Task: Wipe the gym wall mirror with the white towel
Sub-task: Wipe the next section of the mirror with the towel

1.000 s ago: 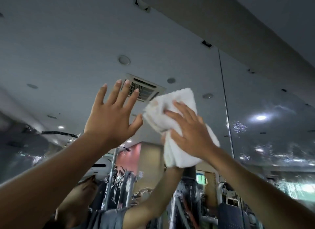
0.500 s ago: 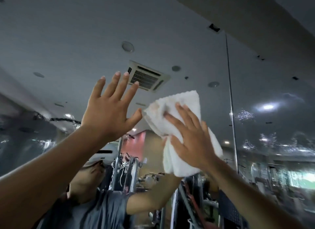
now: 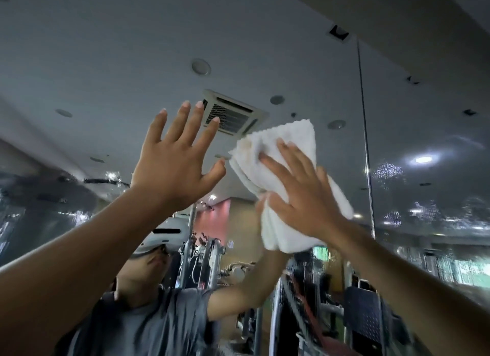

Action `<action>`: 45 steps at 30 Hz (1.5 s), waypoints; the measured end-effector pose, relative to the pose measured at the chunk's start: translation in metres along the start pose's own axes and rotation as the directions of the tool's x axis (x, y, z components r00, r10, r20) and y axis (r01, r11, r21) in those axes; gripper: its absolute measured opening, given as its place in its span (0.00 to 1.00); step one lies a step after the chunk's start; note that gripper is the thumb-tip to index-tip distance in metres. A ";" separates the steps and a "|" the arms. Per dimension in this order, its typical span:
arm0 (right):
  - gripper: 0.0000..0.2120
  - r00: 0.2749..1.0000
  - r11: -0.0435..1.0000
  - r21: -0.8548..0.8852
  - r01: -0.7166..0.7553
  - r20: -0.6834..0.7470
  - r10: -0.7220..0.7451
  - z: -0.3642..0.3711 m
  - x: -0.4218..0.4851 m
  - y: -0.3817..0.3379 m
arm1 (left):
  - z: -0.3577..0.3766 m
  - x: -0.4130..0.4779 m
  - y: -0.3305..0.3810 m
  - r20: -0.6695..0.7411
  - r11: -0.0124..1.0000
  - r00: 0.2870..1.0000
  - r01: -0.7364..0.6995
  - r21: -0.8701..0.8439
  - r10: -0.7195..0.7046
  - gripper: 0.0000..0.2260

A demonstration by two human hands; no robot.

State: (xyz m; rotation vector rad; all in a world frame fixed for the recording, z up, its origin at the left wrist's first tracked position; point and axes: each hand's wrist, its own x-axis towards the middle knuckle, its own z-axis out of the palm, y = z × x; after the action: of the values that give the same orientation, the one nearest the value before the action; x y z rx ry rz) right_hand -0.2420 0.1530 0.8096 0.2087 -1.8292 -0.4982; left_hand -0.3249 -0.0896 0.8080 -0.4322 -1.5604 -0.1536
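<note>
Head view: the right hand (image 3: 299,196) lies flat, fingers straight and spread, pressing a folded white terry towel (image 3: 291,138) against the large glass wall mirror (image 3: 106,50). The towel shows above the fingertips and below the palm. The left hand (image 3: 172,170), spread and holding nothing, is just beside the towel; whether it touches the glass is unclear. Reflected gym machines (image 3: 206,260) are blurred.

I count two hands raised: my left hand (image 3: 172,170) and my right hand (image 3: 305,196). There is one white towel (image 3: 291,135). One mirror (image 3: 106,50) faces me, split by one vertical seam (image 3: 367,143) into two panes. It reflects one ceiling vent (image 3: 230,114) and one reflected person (image 3: 148,316).
</note>
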 end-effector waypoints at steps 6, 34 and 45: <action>0.29 0.903 0.900 0.074 -0.429 0.034 0.428 -0.014 0.047 0.049 | 0.001 -0.002 0.005 0.017 1.000 1.000 0.010 0.021 -0.010 0.36; 0.31 0.982 0.990 -0.046 0.130 -0.134 -0.135 -0.003 0.025 0.059 | 0.000 -0.003 0.001 -0.016 0.999 1.000 -0.004 -0.038 0.004 0.35; 0.32 0.949 0.952 -0.015 0.305 -0.077 -0.305 0.008 -0.002 -0.001 | -0.001 -0.009 -0.004 0.011 1.000 1.000 -0.017 -0.023 0.017 0.35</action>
State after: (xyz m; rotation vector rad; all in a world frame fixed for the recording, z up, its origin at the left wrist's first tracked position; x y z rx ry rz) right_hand -0.2495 0.1544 0.8055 0.5082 -1.7267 -0.6983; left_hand -0.3257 -0.0946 0.8001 -0.4646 -1.5674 -0.1560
